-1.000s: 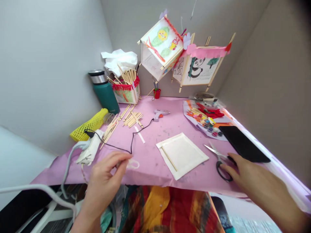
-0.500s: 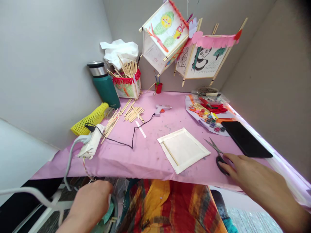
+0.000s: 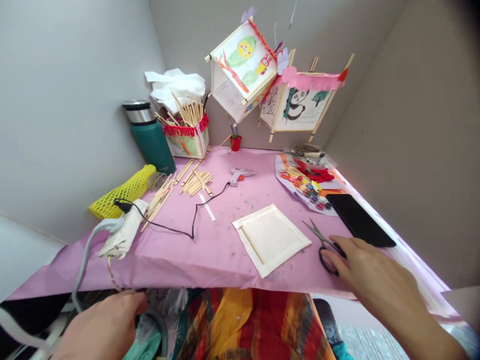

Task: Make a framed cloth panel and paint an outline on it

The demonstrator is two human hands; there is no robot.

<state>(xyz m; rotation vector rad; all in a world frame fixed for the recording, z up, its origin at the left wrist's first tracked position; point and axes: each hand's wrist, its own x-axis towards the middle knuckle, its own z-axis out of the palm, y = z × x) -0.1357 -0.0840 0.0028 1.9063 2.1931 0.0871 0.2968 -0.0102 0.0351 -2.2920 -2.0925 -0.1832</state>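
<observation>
My right hand (image 3: 369,272) is at the scissors (image 3: 318,233), its thumb and fingers closed about the black handles. The blades lie slightly apart on the purple cover, pointing away to the left. Left of them rests a square white paper-covered panel (image 3: 275,239) with folded edges and a thin wooden stick showing along its left side. My left hand (image 3: 103,327) hangs below the front table edge, beside a container with a green bag (image 3: 144,337). Its fingers are turned away and mostly hidden.
A glue gun (image 3: 240,176) trails its cord to a power strip (image 3: 125,230). Wooden sticks (image 3: 197,182), a green bottle (image 3: 152,140) and paint pots (image 3: 318,200) stand or lie around. A phone-like black slab (image 3: 360,220) lies right. Paper lanterns (image 3: 243,65) hang behind.
The view has shifted, so the table items sit further left. The scissors' blades look closer together with my right hand still at the handles. My left hand has moved down and left.
</observation>
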